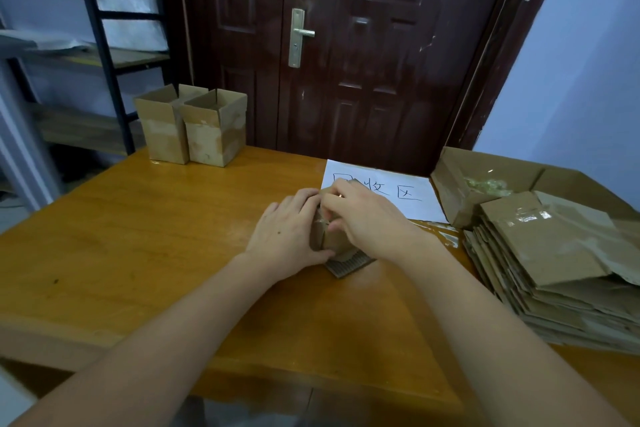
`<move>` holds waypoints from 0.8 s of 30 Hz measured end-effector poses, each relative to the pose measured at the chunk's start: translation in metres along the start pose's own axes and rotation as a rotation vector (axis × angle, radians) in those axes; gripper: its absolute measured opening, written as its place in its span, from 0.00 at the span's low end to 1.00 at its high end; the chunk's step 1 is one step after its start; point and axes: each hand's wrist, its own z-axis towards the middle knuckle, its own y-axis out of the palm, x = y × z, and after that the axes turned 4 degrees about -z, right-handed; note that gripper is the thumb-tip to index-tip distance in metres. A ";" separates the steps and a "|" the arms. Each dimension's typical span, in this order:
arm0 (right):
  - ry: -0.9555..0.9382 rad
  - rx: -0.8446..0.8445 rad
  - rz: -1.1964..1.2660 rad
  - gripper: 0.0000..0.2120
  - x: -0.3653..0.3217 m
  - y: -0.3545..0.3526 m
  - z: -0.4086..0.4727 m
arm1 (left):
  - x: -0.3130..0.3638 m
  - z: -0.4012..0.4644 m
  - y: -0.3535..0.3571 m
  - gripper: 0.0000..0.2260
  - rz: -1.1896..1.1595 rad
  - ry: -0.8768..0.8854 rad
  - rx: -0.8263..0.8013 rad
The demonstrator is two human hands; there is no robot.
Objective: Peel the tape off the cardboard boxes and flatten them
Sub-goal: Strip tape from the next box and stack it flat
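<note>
Left hand grips the small cardboard box while the right hand, just above, pinches at its tape; peeling underway, flattening next

Small brown cardboard box lies mid-table; two open boxes stand far-left

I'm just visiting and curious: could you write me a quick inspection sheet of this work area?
Surface: wooden table, orange-brown, some scuffs.
Job's things: small box between both hands; two open boxes far left; flattened stack at right.
Clutter: paper sign; large open box holding crumpled tape.
Grippers: left hand holds the small box; right hand pinches at its top.
Cables: nothing seen.
Surroundings: dark door, metal shelving.
</note>
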 end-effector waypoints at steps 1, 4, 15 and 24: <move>-0.011 -0.031 -0.024 0.10 0.001 -0.001 0.003 | 0.000 0.001 0.000 0.43 0.024 0.007 0.004; -0.044 -0.115 -0.067 0.11 0.005 -0.006 0.007 | 0.001 0.004 -0.001 0.43 0.047 0.005 -0.005; 0.055 -0.043 0.321 0.08 0.017 0.002 0.006 | -0.008 0.002 0.001 0.45 -0.170 -0.021 -0.057; 0.029 -0.179 0.069 0.07 0.007 -0.007 0.015 | -0.006 0.005 -0.004 0.47 -0.064 -0.011 -0.102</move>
